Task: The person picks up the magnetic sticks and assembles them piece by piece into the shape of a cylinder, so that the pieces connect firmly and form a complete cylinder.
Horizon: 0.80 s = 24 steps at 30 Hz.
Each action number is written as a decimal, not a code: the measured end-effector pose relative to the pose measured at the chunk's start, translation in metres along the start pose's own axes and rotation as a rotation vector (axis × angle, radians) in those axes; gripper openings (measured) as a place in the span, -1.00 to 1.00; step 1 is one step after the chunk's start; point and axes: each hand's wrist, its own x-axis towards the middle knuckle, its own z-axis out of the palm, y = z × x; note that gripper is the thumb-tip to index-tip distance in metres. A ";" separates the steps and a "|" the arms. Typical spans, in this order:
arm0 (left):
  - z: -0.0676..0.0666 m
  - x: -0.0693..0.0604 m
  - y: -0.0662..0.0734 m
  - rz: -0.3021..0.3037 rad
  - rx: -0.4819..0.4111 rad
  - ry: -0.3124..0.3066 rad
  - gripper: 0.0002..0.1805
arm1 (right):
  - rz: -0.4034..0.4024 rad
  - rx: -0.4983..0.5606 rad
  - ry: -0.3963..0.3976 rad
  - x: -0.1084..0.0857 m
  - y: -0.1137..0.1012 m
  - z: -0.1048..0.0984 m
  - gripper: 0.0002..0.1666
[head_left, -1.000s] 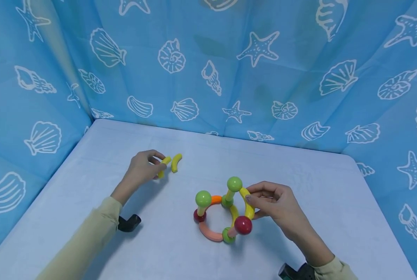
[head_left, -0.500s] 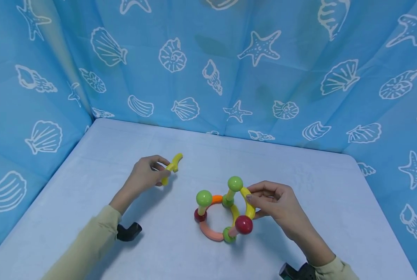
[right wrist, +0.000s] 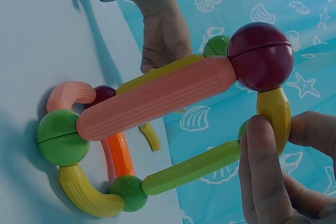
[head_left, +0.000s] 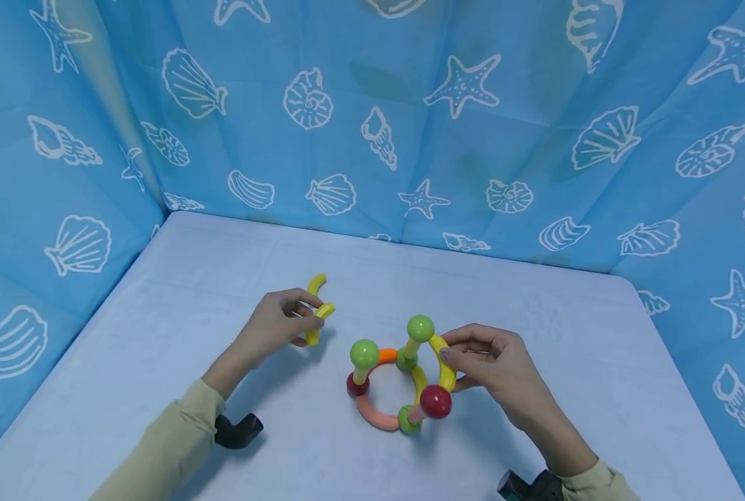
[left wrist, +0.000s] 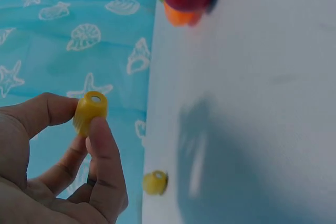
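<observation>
My left hand (head_left: 278,320) pinches a curved yellow magnetic rod (left wrist: 89,114) between thumb and fingertips, raised above the table; its end shows a silvery dot. Behind it another curved yellow rod (head_left: 316,282) lies on the table. To the right stands a frame of balls and rods: a base ring with a curved pink rod (head_left: 377,416) and an orange rod (head_left: 387,357), plus uprights topped by green balls (head_left: 364,354) and a red ball (head_left: 435,402). My right hand (head_left: 497,365) grips the upper curved yellow rod (right wrist: 275,111), which bridges the red ball and one green ball.
A white-covered table (head_left: 222,257) bears everything. Blue curtains (head_left: 372,139) with white shell and starfish prints rise along its back and sides. Black wrist devices, one on the left wrist (head_left: 237,431) and one on the right (head_left: 529,486), hang near the tabletop.
My left hand has carried its curved yellow rod right and toward me, past the rod left lying on the table. The right hand and the frame stay nearly still.
</observation>
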 end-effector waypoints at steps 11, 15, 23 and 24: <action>0.003 -0.003 0.025 0.058 -0.091 -0.088 -0.66 | -0.009 0.003 -0.001 0.002 0.000 -0.001 -0.61; 0.003 -0.002 0.036 0.055 -0.101 -0.124 -0.66 | -0.010 0.002 -0.006 0.003 0.000 -0.001 -0.61; 0.009 0.002 0.050 0.053 -0.173 -0.232 -0.63 | -0.044 0.016 -0.021 0.003 0.002 -0.004 -0.63; 0.010 0.002 0.052 0.060 -0.182 -0.244 -0.62 | -0.046 0.019 -0.023 0.003 0.002 -0.004 -0.64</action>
